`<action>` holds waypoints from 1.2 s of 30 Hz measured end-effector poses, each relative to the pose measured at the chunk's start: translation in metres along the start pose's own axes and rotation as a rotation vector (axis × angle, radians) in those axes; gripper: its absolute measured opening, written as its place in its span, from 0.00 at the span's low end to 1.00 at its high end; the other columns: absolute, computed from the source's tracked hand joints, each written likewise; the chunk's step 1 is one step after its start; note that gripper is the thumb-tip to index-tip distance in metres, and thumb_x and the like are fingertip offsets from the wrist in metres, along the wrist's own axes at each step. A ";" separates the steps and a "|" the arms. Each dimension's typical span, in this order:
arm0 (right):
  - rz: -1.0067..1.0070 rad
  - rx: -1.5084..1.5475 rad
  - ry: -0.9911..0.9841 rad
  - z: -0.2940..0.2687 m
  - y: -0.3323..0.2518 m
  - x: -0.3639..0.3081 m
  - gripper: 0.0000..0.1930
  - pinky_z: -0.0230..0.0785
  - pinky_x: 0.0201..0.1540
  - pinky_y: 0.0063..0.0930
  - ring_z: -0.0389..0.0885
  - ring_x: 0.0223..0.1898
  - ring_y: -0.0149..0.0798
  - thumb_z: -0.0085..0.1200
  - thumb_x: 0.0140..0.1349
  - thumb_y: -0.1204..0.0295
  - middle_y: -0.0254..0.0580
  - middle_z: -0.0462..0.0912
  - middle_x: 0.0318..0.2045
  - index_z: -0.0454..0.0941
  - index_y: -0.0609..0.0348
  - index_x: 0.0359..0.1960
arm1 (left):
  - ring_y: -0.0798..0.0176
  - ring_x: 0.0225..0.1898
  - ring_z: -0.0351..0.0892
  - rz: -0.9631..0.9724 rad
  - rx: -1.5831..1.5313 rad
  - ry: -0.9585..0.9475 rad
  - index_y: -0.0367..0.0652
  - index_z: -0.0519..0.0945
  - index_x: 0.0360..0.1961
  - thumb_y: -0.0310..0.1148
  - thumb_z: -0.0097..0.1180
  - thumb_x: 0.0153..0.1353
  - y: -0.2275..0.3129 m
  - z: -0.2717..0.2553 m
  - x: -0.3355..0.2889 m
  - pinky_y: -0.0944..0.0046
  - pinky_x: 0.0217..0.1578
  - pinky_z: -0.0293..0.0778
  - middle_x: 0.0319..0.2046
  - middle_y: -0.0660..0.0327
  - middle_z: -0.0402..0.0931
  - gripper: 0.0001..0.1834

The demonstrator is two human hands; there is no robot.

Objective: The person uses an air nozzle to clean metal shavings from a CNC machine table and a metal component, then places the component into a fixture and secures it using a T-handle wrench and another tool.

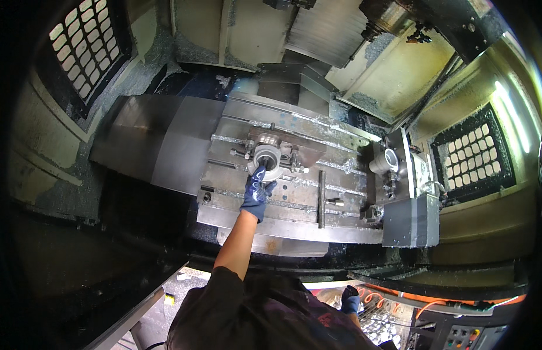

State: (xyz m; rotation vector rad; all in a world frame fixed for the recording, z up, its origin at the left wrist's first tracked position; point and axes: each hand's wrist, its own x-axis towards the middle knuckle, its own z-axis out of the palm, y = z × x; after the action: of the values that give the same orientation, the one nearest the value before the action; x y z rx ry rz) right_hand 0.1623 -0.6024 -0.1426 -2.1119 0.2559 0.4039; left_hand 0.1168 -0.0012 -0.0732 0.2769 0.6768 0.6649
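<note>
A round grey metal part with a wide bore (275, 173) sits among clamps on a fixture plate (309, 153) at the middle of the slotted machine table. My left hand (256, 197), in a blue glove, reaches forward to its near side. Its fingers go over the rim into the bore, and the thumb lies outside, closed on the rim; the fingertips are hidden inside. My right hand (350, 301), also gloved in blue, hangs low near my body at the right, apart from the machine table. Its fingers are small and dark in the picture, so their hold cannot be made out.
A dark bar (322, 198) lies across the table's slots, right of the fixture. At the table's right end stands a unit with a second round metal part (385, 161). The spindle head (393, 17) hangs at upper right. Metal chips cover the slots and ledges.
</note>
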 end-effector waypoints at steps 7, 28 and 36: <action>-0.164 -0.715 -0.032 0.012 -0.088 -0.053 0.12 0.70 0.46 0.26 0.79 0.43 0.36 0.50 0.60 0.72 0.45 0.81 0.41 0.77 0.61 0.45 | 0.58 0.42 0.80 0.175 0.213 0.028 0.49 0.73 0.54 0.44 0.59 0.58 0.003 0.011 -0.010 0.57 0.37 0.81 0.45 0.60 0.77 0.24; -1.289 -0.410 -0.475 0.314 -0.496 0.002 0.43 0.60 0.61 0.44 0.68 0.57 0.58 0.66 0.46 0.57 0.59 0.70 0.56 0.60 0.61 0.63 | 0.74 0.29 0.76 0.040 0.124 -0.025 0.49 0.75 0.50 0.42 0.58 0.59 0.005 0.004 -0.010 0.73 0.23 0.67 0.33 0.68 0.79 0.19; -1.039 -1.161 -0.589 0.382 -0.519 0.003 0.61 0.27 0.69 0.59 0.39 0.71 0.62 0.60 0.40 0.36 0.52 0.45 0.71 0.34 0.37 0.71 | 0.75 0.29 0.77 0.174 0.252 0.001 0.50 0.74 0.48 0.40 0.58 0.59 0.023 0.031 -0.033 0.76 0.21 0.65 0.35 0.69 0.80 0.16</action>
State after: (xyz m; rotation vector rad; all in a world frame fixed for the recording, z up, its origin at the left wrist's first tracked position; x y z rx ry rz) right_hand 0.2673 -0.0012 0.0642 -2.6393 -1.7090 0.5542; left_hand 0.1068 -0.0061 -0.0232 0.5733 0.7432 0.7457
